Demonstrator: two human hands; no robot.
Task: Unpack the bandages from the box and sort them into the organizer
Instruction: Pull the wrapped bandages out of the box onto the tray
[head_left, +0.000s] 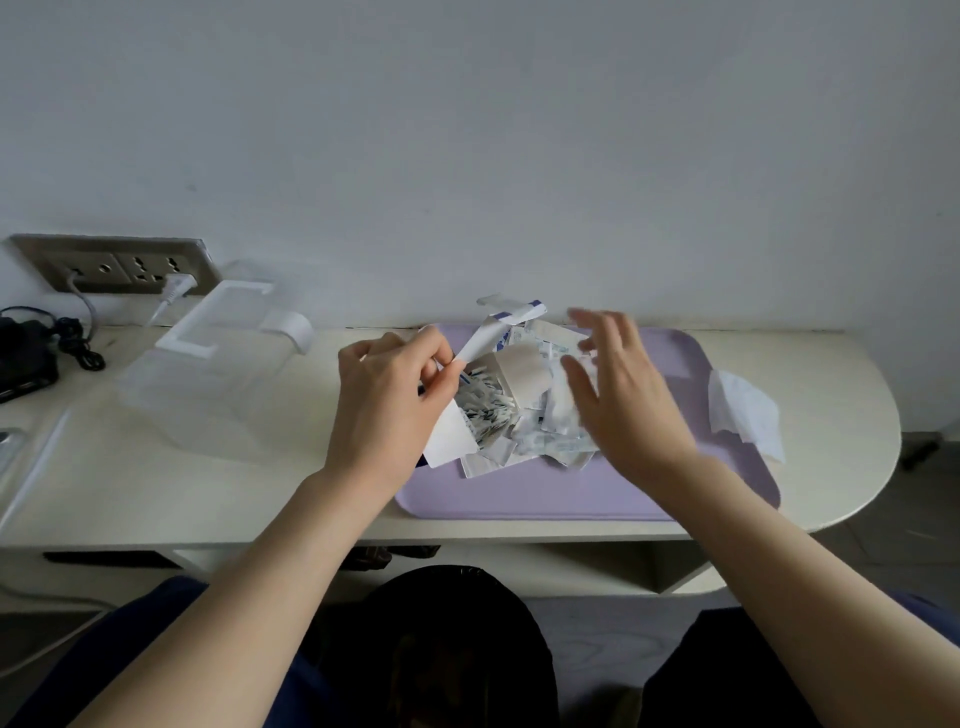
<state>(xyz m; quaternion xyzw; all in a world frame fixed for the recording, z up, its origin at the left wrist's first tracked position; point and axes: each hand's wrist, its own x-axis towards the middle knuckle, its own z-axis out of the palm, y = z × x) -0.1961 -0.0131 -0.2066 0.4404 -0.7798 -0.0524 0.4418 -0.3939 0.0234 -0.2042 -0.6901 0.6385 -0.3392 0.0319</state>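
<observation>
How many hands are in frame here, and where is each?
2. The left hand pinches a flap of the box at the purple tray's left end; the right hand hovers open over the bandages piled on it. Both show fully.

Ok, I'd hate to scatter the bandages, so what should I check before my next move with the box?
1. Grip on the box: the left hand pinches its flap. Ok.
2. Free right hand: open above the bandages, holding nothing. Ok.
3. Bandages contained: the pile lies on the purple tray. Ok.
4. Box fully emptied: its inside is partly hidden. Cannot tell.
5. Lid off the clear organizer: it stands left of the tray, but the lid's state is unclear. Cannot tell.
</observation>
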